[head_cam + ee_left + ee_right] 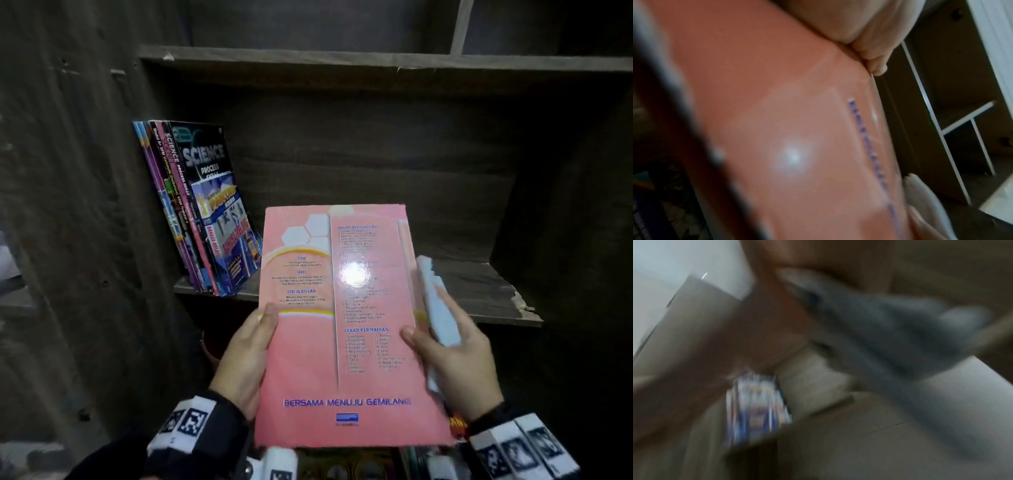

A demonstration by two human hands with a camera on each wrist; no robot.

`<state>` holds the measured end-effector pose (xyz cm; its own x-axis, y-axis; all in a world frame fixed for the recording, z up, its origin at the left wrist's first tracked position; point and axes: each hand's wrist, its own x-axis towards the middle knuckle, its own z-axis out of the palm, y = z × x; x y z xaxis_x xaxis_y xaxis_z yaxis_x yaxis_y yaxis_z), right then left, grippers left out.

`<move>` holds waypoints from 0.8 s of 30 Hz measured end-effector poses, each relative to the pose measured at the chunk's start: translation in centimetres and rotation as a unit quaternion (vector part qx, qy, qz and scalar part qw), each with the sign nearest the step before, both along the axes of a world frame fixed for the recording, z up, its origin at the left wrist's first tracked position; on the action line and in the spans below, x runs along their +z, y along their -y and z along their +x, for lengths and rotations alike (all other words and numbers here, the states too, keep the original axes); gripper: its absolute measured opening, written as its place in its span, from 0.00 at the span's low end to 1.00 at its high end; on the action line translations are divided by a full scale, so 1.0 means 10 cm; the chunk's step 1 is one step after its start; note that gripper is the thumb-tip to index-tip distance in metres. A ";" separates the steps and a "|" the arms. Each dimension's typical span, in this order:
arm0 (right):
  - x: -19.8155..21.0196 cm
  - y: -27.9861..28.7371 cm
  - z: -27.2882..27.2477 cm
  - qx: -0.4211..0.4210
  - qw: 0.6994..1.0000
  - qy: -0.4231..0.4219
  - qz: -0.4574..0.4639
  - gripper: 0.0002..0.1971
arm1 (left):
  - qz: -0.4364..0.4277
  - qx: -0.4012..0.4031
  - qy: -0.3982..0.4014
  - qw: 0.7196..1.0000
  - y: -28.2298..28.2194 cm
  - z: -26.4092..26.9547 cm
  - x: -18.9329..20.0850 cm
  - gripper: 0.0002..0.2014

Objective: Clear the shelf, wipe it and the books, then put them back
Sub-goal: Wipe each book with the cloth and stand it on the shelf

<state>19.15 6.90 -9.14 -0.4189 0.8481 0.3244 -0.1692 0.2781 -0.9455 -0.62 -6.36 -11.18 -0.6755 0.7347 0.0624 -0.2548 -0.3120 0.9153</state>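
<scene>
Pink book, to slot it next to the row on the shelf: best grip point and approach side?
Pink book: grip the near bottom corner at the left long edge, from the left, thumb on the cover, roughly where the left hand holds it. That leaves the far edge free to enter the shelf. The right hand already carries the cloth.

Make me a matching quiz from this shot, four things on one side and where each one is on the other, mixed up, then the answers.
Things:
1. pink book
2. cloth
3. Science book
4. left hand

Places:
A. leaning at the shelf's left end
B. on the pink book's left edge
C. held flat between both hands
D. in the right hand, beside the pink book

Pairs: 1-C, 2-D, 3-A, 4-B
</scene>
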 end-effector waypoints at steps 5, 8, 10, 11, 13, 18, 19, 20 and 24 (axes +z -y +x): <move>-0.44 0.21 -0.30 -0.110 0.903 0.374 0.182 0.38 | -0.006 0.096 -0.139 0.986 -0.04 0.16 -0.06 0.21; -0.64 0.48 -0.45 -0.025 0.869 0.380 0.315 0.33 | -0.015 0.090 -0.204 0.975 -0.03 0.29 -0.07 0.19; -0.73 0.46 -0.46 0.001 0.834 0.325 0.447 0.28 | -0.015 0.058 -0.232 0.971 0.00 0.36 -0.08 0.19; -0.73 0.36 -0.44 0.004 0.816 0.313 0.486 0.26 | -0.016 0.044 -0.245 0.968 0.02 0.39 -0.07 0.18; -0.70 0.07 -0.38 -0.037 0.812 0.301 0.499 0.25 | -0.019 0.021 -0.271 0.962 0.08 0.44 -0.04 0.18; -0.45 -0.40 -0.32 -0.215 0.958 0.154 0.112 0.25 | -0.023 -0.015 -0.319 0.947 0.16 0.59 -0.02 0.15; -0.43 -0.38 -0.35 -0.225 0.962 0.144 0.053 0.24 | -0.028 -0.012 -0.336 0.941 0.15 0.59 -0.06 0.15; -0.42 -0.32 -0.39 -0.219 0.963 0.147 0.051 0.24 | -0.039 -0.009 -0.356 0.934 0.15 0.60 -0.10 0.15; -0.48 0.24 -0.54 -0.126 0.921 0.151 0.337 0.26 | -0.054 -0.008 -0.370 0.927 0.10 0.57 -0.20 0.21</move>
<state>13.76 4.53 -13.94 -0.3940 0.5802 0.7128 0.2236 0.8128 -0.5380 5.03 -7.39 -13.20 -0.4651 0.7737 0.4302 0.4521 -0.2102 0.8668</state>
